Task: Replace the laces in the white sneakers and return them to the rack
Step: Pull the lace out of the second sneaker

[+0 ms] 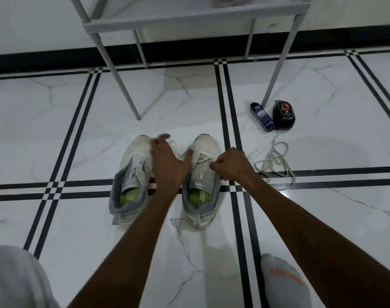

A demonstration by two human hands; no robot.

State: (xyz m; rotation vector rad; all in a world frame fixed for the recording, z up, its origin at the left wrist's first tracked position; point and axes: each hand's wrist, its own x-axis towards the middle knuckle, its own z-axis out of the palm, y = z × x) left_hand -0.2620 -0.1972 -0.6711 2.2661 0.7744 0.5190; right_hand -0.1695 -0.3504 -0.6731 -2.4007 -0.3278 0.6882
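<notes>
Two white sneakers (165, 178) sit side by side on the floor (56, 121) by the rack (189, 21), green insoles inside, one loose lace (275, 161) to their right, left hand (167, 156) spread loose, right hand (230, 162) pinching a lace end.

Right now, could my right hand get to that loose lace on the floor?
Probably yes. The right hand pinches a lace end at the right sneaker; the loose lace lies just beside it on bare floor, nothing between.
</notes>
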